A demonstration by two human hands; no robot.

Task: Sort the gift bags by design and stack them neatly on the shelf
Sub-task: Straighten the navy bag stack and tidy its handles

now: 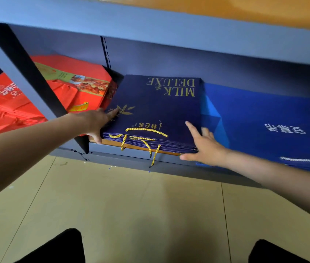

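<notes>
The sorting looks mostly done, going by how the bags lie: three separate groups by design already sit side by side on the lower shelf (131, 149), and what seems left is squaring up the middle pile. That pile is the stack of navy gift bags (160, 111), lying flat at the shelf's front edge, between the red gift bags (78, 80) toward the shelf's left end and the bright blue gift bags (260, 118) toward its right end; it touches or nearly touches both neighbours. The top navy bag carries gold lettering reading "MILK DELUXE", upside down to the camera, a gold leaf sprig and gold characters, and twisted gold cord handles (144, 139) spill over the front edge. The layered edges at the front look fairly even, though the handles hang untidily. The left hand (97, 120) lies at the stack's left front corner, fingers straight on top and thumb down along the side. The right hand (203, 145) is spread open at the right front corner, fingers flat against the stack's side and top, gripping nothing. Both seem to press the pile into line.
</notes>
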